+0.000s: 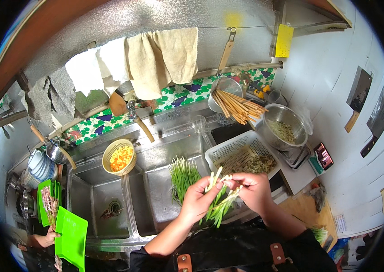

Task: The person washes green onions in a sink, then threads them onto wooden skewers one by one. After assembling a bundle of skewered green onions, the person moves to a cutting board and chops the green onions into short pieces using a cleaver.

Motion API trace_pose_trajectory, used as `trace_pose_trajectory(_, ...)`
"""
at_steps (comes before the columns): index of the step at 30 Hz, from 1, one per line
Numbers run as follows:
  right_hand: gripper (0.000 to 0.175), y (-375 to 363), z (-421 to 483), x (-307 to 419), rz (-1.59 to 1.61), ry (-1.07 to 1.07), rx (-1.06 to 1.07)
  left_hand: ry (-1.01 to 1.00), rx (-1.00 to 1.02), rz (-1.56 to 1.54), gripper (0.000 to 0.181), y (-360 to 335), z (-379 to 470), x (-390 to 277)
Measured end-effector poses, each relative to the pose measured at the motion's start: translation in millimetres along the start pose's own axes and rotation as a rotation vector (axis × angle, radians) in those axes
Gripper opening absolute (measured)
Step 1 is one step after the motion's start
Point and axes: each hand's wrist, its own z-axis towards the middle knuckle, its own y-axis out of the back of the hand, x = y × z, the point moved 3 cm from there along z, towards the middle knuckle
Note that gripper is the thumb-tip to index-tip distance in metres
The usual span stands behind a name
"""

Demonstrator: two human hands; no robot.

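Note:
My left hand (200,195) grips a small bunch of green stalks with pale ends, apparently garlic chives (220,212), their leaves hanging downward. At the pale ends, my right hand (255,190) pinches some stalks between thumb and fingers. Both hands are close together over the front edge of a steel double sink (159,199). A larger bunch of chives (182,176) stands in the right basin, just beyond my left hand. Behind my right hand sits a white plastic basket (212,158) with brownish plant scraps (260,164) in it.
A yellow basket (131,167) of diced orange and yellow food rests on the sink divider under the faucet (132,110). At left, another person's hand (51,236) is beside meat skewers (49,204) and green trays (71,231). A steel pot (285,144), chopsticks (238,105) and phone (323,155) stand right.

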Motion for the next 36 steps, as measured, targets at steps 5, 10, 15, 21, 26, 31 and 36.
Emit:
trace_pose_trajectory(5, 0.016, -1.3, -0.9, -13.6, 0.145, -0.091, 0.053, 0.029, 0.076, 0.021, 0.019, -7.7, -1.4, -2.0)
trace_pose_trajectory(10, 0.014, 6.7, 1.0, -1.3, 0.222, -0.165, 0.008, -0.130, -0.117, -0.136, 0.019, 7.1, 5.5, -7.5)
trace_pose_trajectory(15, 0.013, 22.6, 0.5, 4.0, 0.161, -0.253, -0.147, -0.230, -0.486, -0.337, 0.017, 55.2, 11.1, -15.2)
trace_pose_trajectory(21, 0.012, 25.3, 5.4, -3.9, 0.215, -0.101, -0.127, -0.122, -0.258, 0.089, 0.007, 52.0, 4.8, -38.3)
trace_pose_trajectory(26, 0.011, 7.9, 4.8, -1.0, 0.192, -0.121, -0.003, -0.002, 0.052, 0.001, 0.021, -4.6, 7.2, -8.4)
trace_pose_trajectory(31, 0.014, 10.1, 5.7, -3.6, 0.198, -0.208, 0.118, 0.062, 0.168, 0.029, 0.017, -5.0, 8.8, 0.3)
trace_pose_trajectory(36, 0.017, 5.8, 3.3, -3.1, 0.174, -0.159, 0.066, -0.021, 0.072, 0.020, 0.016, -13.2, 4.0, -2.4)
